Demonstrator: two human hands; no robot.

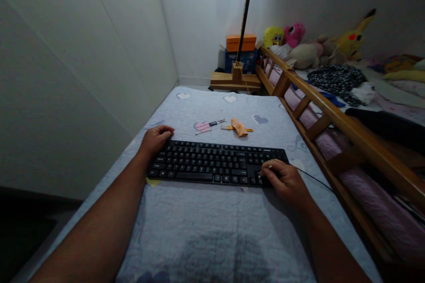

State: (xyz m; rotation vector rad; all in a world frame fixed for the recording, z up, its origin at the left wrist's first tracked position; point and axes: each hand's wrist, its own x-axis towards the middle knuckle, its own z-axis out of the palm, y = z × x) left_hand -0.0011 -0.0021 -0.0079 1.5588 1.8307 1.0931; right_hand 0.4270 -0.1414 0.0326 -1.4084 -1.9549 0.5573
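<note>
A black keyboard [202, 161] lies on the quilted light-blue cover, with its cable leaving to the right. My left hand [155, 140] is closed at the keyboard's upper left corner, fingers curled and partly hidden. At the number pad end, my right hand [282, 177] pinches a thin, pale stick that looks like a cotton swab [264, 171]. Its lower tip is down among the keys near the arrow keys. Beyond the keyboard are another cotton swab [203, 132], a small dark-handled tool [216, 122], a yellow-handled brush [227, 128] and an orange cloth [239, 128] lying over the brush.
A wooden bed rail [312, 97] runs along the right, with plush toys [305, 55] and clothes behind it. White cabinet doors [99, 53] rise on the left. At the far end stand a pole on a wooden base [235, 80] and an orange box [241, 43].
</note>
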